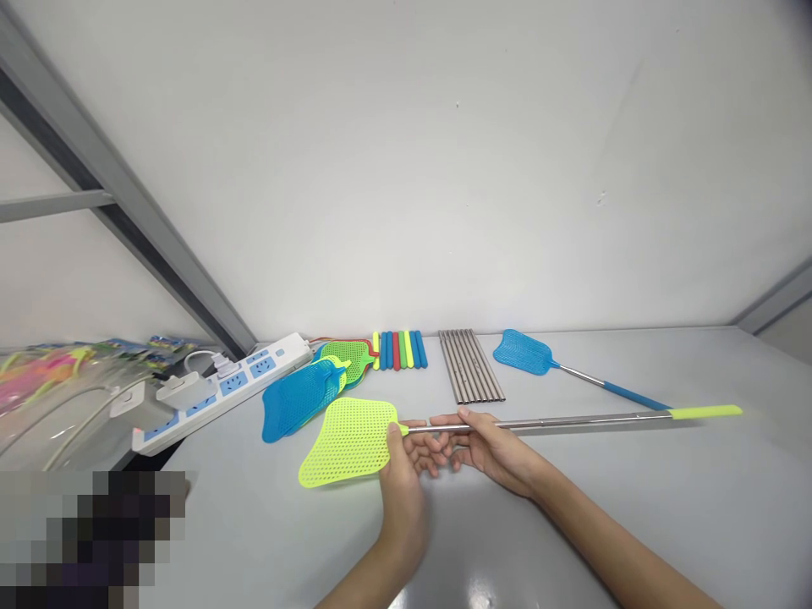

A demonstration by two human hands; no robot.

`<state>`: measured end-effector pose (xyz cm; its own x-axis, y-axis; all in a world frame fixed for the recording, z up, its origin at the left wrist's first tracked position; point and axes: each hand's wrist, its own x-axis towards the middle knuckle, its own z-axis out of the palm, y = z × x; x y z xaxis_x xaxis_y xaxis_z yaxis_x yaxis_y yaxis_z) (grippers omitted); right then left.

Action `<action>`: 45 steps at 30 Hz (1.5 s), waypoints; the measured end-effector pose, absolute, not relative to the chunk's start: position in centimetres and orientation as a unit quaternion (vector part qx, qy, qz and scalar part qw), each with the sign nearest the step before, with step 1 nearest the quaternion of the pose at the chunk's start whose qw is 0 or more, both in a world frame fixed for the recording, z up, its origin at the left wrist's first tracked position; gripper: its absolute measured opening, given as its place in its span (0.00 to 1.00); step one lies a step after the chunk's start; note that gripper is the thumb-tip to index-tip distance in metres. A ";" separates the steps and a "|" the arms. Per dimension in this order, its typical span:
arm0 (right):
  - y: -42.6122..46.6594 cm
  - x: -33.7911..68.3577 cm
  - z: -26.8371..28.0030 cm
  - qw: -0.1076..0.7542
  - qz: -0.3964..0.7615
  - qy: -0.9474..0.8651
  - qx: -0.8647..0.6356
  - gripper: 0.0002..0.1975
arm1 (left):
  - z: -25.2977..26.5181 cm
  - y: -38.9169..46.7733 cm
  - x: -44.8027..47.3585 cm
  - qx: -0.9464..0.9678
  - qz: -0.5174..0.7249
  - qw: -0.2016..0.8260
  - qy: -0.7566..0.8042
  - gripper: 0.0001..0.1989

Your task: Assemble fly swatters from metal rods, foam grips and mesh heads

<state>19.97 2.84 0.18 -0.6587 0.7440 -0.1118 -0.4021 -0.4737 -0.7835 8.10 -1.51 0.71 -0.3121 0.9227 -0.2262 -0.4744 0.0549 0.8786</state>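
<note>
A yellow-green fly swatter [348, 443] with a perforated head, an extended metal rod and a yellow-green grip lies across both my hands, its grip pointing right. My left hand [406, 457] is closed on it where the head joins the rod, thumb on top. Around the rod just to the right, my right hand [485, 448] holds it between thumb and fingers. Behind them lie several metal tubes [470, 365] side by side. A row of coloured handle grips [399, 349] and a pile of loose swatter heads [301, 397] are to the left.
Further back on the right a blue fly swatter [526, 351] rests on the grey table [716, 499]. At left stands a white power strip [222, 393] with plugs and cables, beside plastic-wrapped items [51, 381]. A white wall [444, 169] rises behind the table.
</note>
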 end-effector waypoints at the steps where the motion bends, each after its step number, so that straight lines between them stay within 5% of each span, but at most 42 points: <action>1: 2.8 20.0 0.2 0.348 0.828 -0.378 -0.225 0.18 | 0.7 -1.5 8.1 0.228 0.649 0.538 0.487 0.22; 45: 2.7 19.8 0.7 0.363 0.807 -0.386 -0.261 0.21 | 1.1 -1.1 8.0 0.215 0.676 0.514 0.481 0.15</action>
